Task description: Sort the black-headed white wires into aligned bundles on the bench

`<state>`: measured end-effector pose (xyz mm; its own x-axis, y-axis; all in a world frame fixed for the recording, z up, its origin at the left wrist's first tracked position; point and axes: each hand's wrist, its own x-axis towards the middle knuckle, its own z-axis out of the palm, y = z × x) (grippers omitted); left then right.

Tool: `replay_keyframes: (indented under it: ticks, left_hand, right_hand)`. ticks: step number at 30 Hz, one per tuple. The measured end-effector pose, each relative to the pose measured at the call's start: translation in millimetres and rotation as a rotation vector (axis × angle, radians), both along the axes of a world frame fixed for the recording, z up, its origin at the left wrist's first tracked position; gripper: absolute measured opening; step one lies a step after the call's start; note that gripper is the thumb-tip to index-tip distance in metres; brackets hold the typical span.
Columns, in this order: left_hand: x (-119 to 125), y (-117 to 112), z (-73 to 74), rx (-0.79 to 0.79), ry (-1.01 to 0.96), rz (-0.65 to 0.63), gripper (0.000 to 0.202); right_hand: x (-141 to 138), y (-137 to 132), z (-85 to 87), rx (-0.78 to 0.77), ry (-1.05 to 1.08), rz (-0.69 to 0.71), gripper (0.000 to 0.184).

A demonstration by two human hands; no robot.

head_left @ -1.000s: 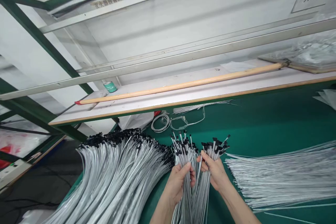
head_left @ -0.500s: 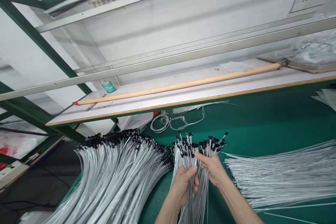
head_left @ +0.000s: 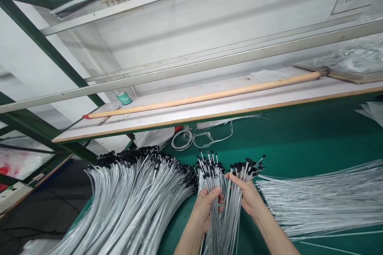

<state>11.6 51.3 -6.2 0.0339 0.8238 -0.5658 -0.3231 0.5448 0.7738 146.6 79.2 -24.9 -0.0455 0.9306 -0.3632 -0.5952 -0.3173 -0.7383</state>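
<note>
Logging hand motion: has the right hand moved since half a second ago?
Yes: the right hand has shifted slightly right, away from the coiled cable.

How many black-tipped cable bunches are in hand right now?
2: left bunch in the left hand, right bunch in the right hand; others may be hidden.

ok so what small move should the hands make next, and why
Perhaps ease the right bundle slightly outward with the right hand: that bundle's black tips stand apart from those of the left bundle in the left hand, but lower down the strands run together.
</note>
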Motion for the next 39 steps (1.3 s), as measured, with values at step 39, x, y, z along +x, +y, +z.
replay_keyframes:
  ticks: [39]
  left_hand:
    - [9.2, 0.8, -9.4, 0.008, 0.019, 0.033, 0.026]
  right_hand:
    - [-22.8, -5.3, 8.0, 0.041, -0.214, -0.066, 0.029]
